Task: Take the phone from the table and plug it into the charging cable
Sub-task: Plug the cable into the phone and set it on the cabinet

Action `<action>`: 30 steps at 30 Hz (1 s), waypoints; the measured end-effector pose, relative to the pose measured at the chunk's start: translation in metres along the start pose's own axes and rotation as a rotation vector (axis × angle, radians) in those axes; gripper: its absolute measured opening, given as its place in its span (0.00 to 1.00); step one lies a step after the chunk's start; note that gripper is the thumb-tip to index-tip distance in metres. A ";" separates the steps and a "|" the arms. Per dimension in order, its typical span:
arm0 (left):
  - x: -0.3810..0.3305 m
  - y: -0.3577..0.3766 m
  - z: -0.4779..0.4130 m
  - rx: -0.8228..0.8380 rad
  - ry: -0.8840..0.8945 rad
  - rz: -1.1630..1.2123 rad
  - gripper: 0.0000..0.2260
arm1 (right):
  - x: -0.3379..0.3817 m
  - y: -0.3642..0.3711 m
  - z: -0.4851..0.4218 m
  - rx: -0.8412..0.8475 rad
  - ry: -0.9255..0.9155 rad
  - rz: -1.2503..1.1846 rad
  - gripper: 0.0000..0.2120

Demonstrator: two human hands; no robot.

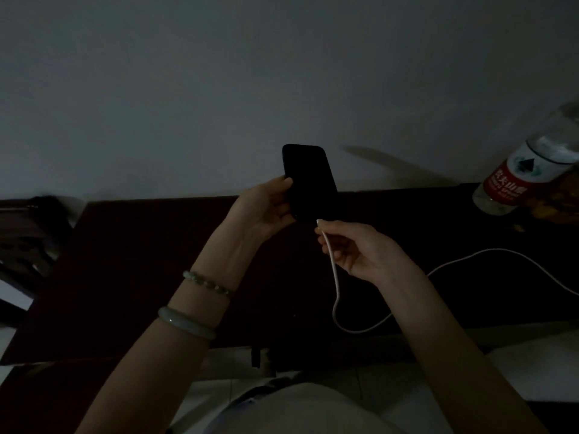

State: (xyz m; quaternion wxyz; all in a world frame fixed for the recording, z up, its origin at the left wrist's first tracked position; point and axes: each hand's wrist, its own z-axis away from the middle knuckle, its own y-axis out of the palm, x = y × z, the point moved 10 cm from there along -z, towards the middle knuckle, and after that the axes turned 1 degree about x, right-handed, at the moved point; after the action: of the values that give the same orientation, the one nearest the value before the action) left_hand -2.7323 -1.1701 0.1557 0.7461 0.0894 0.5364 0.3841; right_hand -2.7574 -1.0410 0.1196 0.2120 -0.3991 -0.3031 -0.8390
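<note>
The room is dim. My left hand (pixel 266 203) grips a black phone (pixel 310 180) by its left edge, holding it upright and slightly tilted above the dark table (pixel 141 261). My right hand (pixel 354 249) pinches the plug end of a white charging cable (pixel 336 286). The plug tip sits right at the phone's bottom edge; whether it is inside the port is too dark to tell. From my fingers the cable hangs down, loops, and runs across the table off to the right.
A plastic water bottle (pixel 526 170) with a red label stands at the table's far right corner, with a yellowish object beside it. A plain wall rises behind the table. A dark chair-like shape (pixel 25 233) is at the left.
</note>
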 end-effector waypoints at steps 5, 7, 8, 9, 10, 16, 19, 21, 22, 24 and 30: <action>0.005 -0.004 -0.003 0.035 -0.005 0.018 0.08 | 0.015 -0.010 -0.002 0.079 -0.070 0.075 0.20; 0.008 -0.007 -0.004 0.041 -0.012 0.036 0.08 | 0.028 -0.025 -0.007 -0.004 -0.138 -0.027 0.16; 0.010 -0.008 -0.005 0.044 -0.016 0.043 0.09 | 0.033 -0.030 -0.009 -0.034 -0.169 -0.084 0.13; 0.012 -0.009 -0.005 0.045 -0.020 0.045 0.09 | 0.036 -0.031 -0.012 -0.048 -0.193 -0.121 0.10; 0.013 -0.010 -0.005 0.045 -0.022 0.044 0.09 | 0.038 -0.029 -0.015 -0.049 -0.209 -0.133 0.09; 0.024 -0.013 -0.008 0.063 -0.036 0.067 0.09 | 0.037 -0.023 -0.025 -0.061 -0.231 -0.090 0.11; 0.028 -0.022 -0.012 0.041 -0.042 0.058 0.10 | 0.029 -0.025 -0.031 -0.070 -0.203 -0.063 0.12; 0.032 -0.030 -0.015 0.012 -0.045 0.029 0.11 | 0.022 -0.027 -0.037 -0.079 -0.181 -0.052 0.11; 0.035 -0.034 -0.017 -0.005 -0.052 0.025 0.11 | 0.018 -0.028 -0.040 -0.093 -0.171 -0.046 0.09; 0.043 -0.044 -0.020 -0.038 -0.071 0.034 0.12 | 0.011 -0.033 -0.045 -0.147 -0.152 -0.036 0.07; 0.063 -0.069 -0.034 -0.157 -0.079 -0.028 0.16 | -0.008 -0.046 -0.061 -0.273 -0.112 0.058 0.05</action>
State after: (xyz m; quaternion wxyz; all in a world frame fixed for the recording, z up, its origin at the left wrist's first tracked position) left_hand -2.7209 -1.1846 0.0582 0.7767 0.0382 0.4759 0.4108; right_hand -2.8134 -1.0478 0.0667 0.1625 -0.4792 -0.1859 -0.8423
